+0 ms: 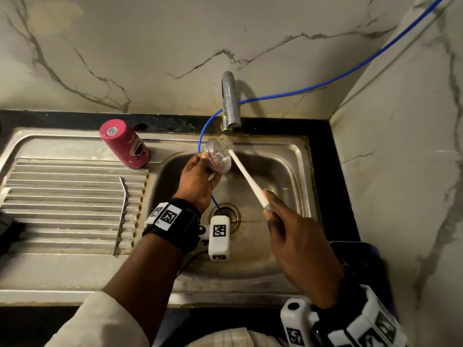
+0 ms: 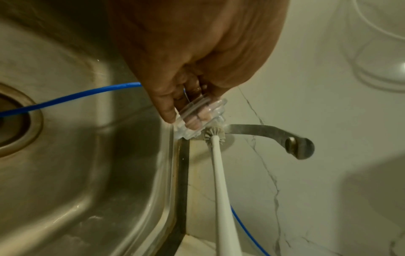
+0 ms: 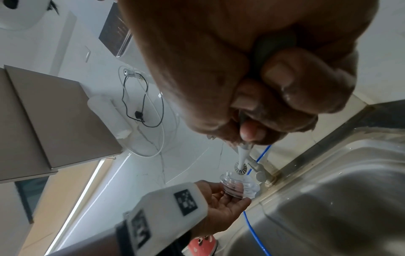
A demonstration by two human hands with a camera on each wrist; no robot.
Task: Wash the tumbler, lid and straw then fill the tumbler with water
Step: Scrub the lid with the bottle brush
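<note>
We held our left hand (image 1: 198,181) raised over the sink (image 1: 288,151), fingers curled around the clear lid (image 1: 218,156), seemingly pinching its rim. Our right hand (image 1: 298,249) sat nearer the sink's front edge, fist wrapped around the brush (image 1: 246,176) handle.

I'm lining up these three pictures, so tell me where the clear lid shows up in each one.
Head: lid centre, above the basin, held by the left hand.
Left wrist: lid centre, at the fingertips.
Right wrist: lid lower centre, small, below the brush head.
Shared landmark: the brush head touches the lid, with the tap just beyond, in all three.
</note>
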